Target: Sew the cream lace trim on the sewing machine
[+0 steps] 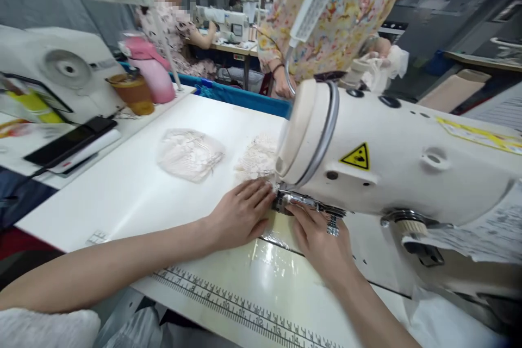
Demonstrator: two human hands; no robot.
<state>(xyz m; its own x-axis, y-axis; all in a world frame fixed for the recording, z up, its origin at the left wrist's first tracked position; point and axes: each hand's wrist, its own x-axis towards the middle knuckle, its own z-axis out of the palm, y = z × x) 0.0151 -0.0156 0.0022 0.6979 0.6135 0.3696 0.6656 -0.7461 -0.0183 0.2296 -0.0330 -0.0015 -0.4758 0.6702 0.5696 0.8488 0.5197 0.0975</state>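
Note:
A white industrial sewing machine (pixel 391 157) spans the right side, its needle area partly hidden by its head. My left hand (pixel 242 212) lies flat beside the presser foot, fingers stretched forward onto the near edge of a pale lace fabric piece (pixel 259 155). On the other side of the foot, my right hand (pixel 322 234) rests on the machine bed, fingers extended under the metal attachment (pixel 302 201). Its fingertips are partly hidden, and I see nothing gripped in it. Another pale gathered fabric piece (pixel 191 153) lies on the white table (pixel 138 196), left of the lace.
A printed ruler (pixel 240 307) runs along the table's front edge. At left stand a second machine (pixel 61 70), a phone (pixel 71 141), an amber cup (pixel 132 92) and a pink bottle (pixel 150 68). Beyond the table, one person (pixel 326 27) stands holding white cloth; another (pixel 175 27) sits sewing.

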